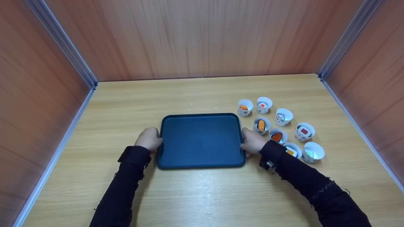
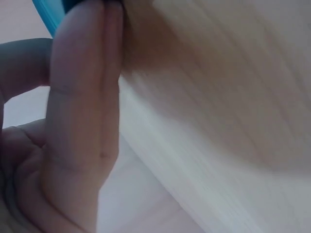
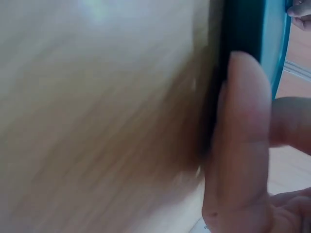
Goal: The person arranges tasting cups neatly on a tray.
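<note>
A dark teal rectangular tray point(image 1: 202, 142) lies in the middle of the wooden table, bare on top. My left hand point(image 1: 149, 138) grips its left edge, and my right hand point(image 1: 252, 141) grips its right edge. In the left wrist view, the fingers point(image 2: 82, 97) reach up to a small dark corner of the tray's edge. The right wrist view shows fingers point(image 3: 245, 107) lying along the tray's side point(image 3: 248, 29), with the thumb on the other side. Just beyond my right hand stand several white paper cups, the closest being one with an orange oval piece point(image 1: 261, 125).
More small cups fan out at the right, among them a cup with a dark red piece point(image 1: 304, 131) and a cup with a pale green piece point(image 1: 312, 152). Wooden panels point(image 1: 202, 37) wall in the table point(image 1: 202, 195) at the back and both sides, with metal strips at the corners.
</note>
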Action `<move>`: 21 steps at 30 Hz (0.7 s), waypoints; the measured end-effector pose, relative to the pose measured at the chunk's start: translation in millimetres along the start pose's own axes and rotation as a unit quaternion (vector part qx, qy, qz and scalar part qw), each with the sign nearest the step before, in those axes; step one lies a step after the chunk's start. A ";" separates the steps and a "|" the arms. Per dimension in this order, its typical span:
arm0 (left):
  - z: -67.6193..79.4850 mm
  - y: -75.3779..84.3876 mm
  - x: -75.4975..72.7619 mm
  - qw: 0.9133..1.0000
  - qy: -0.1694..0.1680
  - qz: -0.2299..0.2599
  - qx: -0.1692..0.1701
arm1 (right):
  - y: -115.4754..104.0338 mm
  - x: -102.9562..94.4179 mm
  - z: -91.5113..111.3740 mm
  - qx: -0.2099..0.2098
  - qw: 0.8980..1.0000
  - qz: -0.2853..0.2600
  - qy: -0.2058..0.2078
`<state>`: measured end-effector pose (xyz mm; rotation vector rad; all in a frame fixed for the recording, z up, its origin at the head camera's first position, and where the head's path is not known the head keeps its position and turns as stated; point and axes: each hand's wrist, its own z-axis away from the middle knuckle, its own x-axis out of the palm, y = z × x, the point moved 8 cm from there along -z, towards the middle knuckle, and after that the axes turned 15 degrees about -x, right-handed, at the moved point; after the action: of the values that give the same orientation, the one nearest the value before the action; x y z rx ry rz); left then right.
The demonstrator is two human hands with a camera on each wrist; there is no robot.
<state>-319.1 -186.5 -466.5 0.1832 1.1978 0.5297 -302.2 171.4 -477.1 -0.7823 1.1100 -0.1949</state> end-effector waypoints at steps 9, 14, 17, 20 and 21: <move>5.9 11.7 13.3 1.000 -0.018 0.021 0.015 | 9.7 -4.8 22.6 0.001 1.000 0.025 0.011; 10.4 14.4 20.1 0.999 -0.026 0.038 0.012 | 17.1 -7.5 32.8 0.015 0.999 0.024 0.020; 12.8 14.6 21.6 0.999 -0.021 0.045 0.010 | 17.3 -8.4 36.1 0.002 0.999 0.020 0.030; 13.2 14.5 21.7 0.999 -0.012 0.051 0.010 | 17.4 -8.9 37.5 -0.006 0.999 0.023 0.039; 13.3 14.6 21.7 0.998 -0.007 0.053 0.012 | 17.7 -8.8 37.8 -0.006 0.999 0.023 0.040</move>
<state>-305.5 -161.6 -473.8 0.2721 1.1849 0.6062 -277.8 206.3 -474.1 -0.7640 1.2047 -0.1828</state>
